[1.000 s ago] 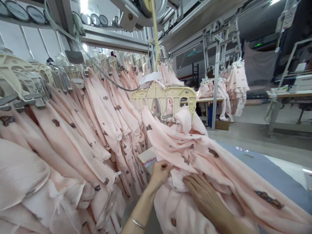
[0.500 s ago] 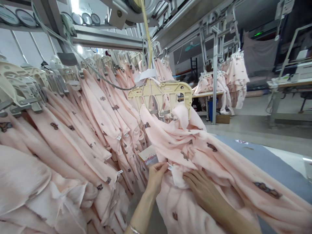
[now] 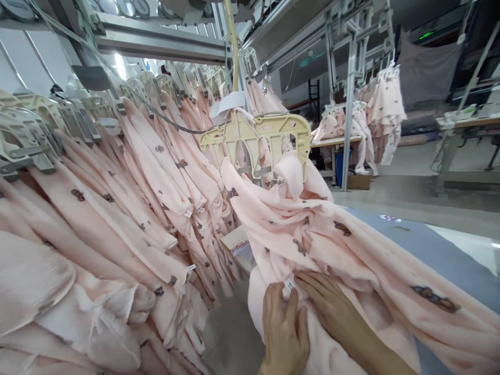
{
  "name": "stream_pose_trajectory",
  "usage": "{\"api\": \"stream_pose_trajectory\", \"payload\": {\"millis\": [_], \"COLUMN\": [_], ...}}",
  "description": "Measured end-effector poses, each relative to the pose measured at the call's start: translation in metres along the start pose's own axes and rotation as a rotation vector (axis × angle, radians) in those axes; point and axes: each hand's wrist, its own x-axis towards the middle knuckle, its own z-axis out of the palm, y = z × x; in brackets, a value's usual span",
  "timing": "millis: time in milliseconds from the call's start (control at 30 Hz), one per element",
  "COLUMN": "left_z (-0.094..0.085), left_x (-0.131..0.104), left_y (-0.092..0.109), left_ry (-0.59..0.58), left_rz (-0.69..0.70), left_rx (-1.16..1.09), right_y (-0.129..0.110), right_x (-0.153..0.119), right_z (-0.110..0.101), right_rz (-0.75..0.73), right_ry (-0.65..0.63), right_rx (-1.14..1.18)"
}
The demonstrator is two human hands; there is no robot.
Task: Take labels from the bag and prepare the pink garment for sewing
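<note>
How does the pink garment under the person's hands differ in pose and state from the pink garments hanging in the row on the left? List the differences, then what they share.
The garment under the hands hangs from a cream hanger and is spread out sideways over the grey table; the row garments hang straight down, packed together. The left hand and right hand press on the spread garment; nobody touches the row. Both are pale pink fleece with small dark motifs.

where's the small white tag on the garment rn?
Head view, low centre: the small white tag sits on the pink garment, between the left hand fingertips and right hand fingertips, below the cream hanger.
</note>
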Motion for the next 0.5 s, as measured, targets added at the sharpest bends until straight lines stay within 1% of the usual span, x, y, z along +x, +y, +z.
{"api": "stream_pose_trajectory", "payload": {"millis": [133, 300, 400, 500], "left_z": [-0.006, -0.001, -0.001, -0.004], "left_x": [-0.01, -0.013, -0.014, -0.015], "left_y": [-0.004, -0.004, -0.006, -0.014], "left_ry": [-0.037, -0.049, -0.047, -0.053], "left_rz": [0.057, 0.076, 0.081, 0.085], "left_rx": [0.088, 0.102, 0.108, 0.115], "right_y": [0.0, -0.001, -0.002, -0.008], "right_x": [0.001, -0.002, -0.002, 0.007], "right_z": [-0.002, -0.006, -0.005, -0.002], "right_rz": [0.009, 0.056, 0.094, 0.152], "right_ry": [-0.001, -0.016, -0.046, -0.094], "right_rx": [0.041, 0.106, 0.171, 0.251]}}
